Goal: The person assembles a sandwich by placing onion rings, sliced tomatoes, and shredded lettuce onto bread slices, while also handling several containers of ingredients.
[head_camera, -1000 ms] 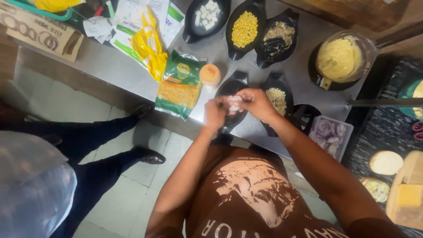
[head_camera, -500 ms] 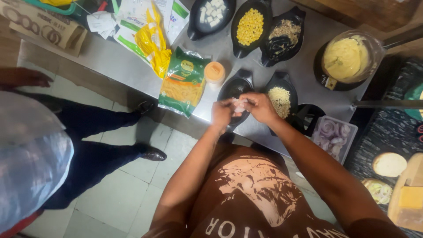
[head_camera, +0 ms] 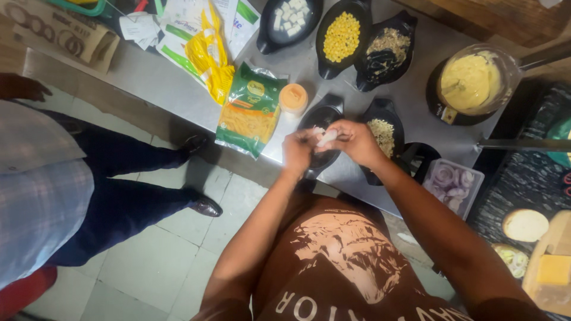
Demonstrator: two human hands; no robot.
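Observation:
My left hand (head_camera: 299, 150) and my right hand (head_camera: 355, 141) meet over a black boat-shaped bowl (head_camera: 321, 119) at the front edge of the steel counter (head_camera: 178, 89). Together they pinch a small white piece of food (head_camera: 325, 138), which looks like it is being pulled apart. White bits show at my left fingertips. To the right of my right hand stands another black bowl with pale shredded food (head_camera: 382, 134). A green packet of orange strands (head_camera: 251, 110) and a small orange-lidded tub (head_camera: 293, 97) lie just left of my hands.
Further back stand black bowls of white cubes (head_camera: 288, 15), corn kernels (head_camera: 341, 35) and dark filling (head_camera: 383, 50), and a pan of yellow batter (head_camera: 473, 80). A tray of sliced onion (head_camera: 452, 178) and buns (head_camera: 524, 224) are on the right. Another person (head_camera: 41, 184) stands at the left.
The view has shifted slightly and the person at the left has stepped closer. My hands stay together over the black bowl, still working the white piece.

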